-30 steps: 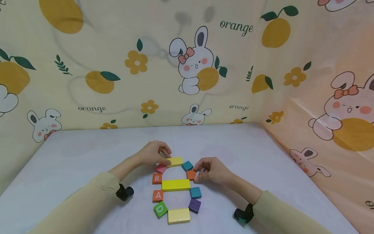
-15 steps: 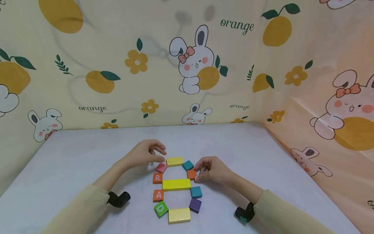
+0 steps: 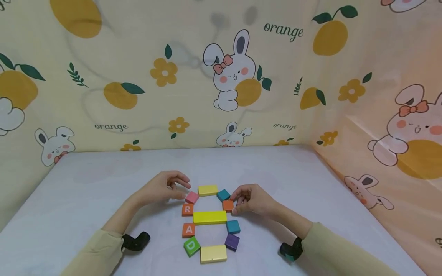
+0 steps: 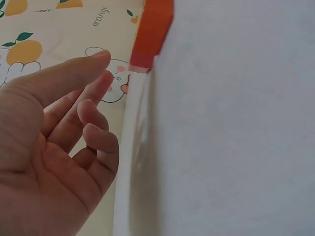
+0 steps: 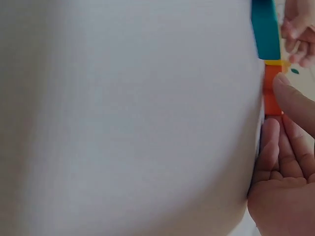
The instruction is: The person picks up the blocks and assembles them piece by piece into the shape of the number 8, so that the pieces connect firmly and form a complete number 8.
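Observation:
My left hand (image 3: 162, 188) hovers at the left of the pink block (image 3: 192, 197), fingers loosely bent with nothing between them. In the left wrist view thumb and fingers of the left hand (image 4: 64, 142) are apart from the blocks. My right hand (image 3: 255, 201) pinches the orange block (image 3: 228, 206) at its right side; in the right wrist view the thumb lies at one edge of this orange block (image 5: 272, 93) and a finger at the other. It rests below the upper teal block (image 3: 223, 195) and beside the long yellow block (image 3: 210, 217).
Several blocks form a figure-eight outline: a pale yellow block (image 3: 208, 190) at the top, orange R (image 3: 188, 209) and orange A (image 3: 188, 230), green D (image 3: 192, 246), lower teal block (image 3: 233, 226), purple block (image 3: 232, 242), pale yellow bottom block (image 3: 213, 254). A printed cloth wall (image 3: 193, 96) stands behind the white table (image 3: 103, 184).
My left hand has let go of the top yellow block and drawn back left, toward me. The right hand has stayed at the orange block; the blocks keep their arrangement.

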The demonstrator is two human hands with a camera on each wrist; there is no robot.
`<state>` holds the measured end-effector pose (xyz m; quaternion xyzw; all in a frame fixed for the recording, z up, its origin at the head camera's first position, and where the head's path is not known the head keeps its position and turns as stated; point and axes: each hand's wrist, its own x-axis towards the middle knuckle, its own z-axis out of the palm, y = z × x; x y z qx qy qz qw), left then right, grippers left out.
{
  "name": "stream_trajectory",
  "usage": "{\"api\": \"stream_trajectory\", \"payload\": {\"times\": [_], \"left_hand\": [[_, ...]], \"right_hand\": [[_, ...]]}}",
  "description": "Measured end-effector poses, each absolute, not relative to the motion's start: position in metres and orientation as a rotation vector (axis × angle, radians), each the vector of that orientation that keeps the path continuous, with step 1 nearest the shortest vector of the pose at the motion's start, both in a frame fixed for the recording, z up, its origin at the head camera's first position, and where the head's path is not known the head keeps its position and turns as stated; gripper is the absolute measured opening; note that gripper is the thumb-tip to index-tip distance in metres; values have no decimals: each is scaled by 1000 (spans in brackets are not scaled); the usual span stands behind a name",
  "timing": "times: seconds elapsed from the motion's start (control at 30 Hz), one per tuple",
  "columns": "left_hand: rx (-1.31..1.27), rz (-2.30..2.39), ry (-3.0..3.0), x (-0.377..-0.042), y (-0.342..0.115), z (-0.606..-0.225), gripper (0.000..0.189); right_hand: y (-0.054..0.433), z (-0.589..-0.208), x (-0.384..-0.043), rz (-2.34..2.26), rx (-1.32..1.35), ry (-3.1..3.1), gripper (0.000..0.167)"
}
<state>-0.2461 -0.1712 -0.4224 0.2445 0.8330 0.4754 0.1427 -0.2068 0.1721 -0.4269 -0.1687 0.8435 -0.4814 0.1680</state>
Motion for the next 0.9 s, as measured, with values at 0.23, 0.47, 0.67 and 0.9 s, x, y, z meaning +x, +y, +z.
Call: {"api": "stream_trajectory", "payload": {"times": [0.23,0.47,0.67,0.9], "left_hand": [[700,1372,2394,-248,-169,-428,43],[713,1373,2365,-250,-169,-433,41],[714,1362,2370,-250,-168,-435,39],[731,1379,2373,-250,-165,-436,39]], "right_hand": [[174,-424,-207,-1391,-488,2370,34],[175,-426,-210,-1393,-465,2368,35],[178,-424,-218,-1405,-442,2404,27],[179,-415,-231,-1429,-498,2464,27]]}}
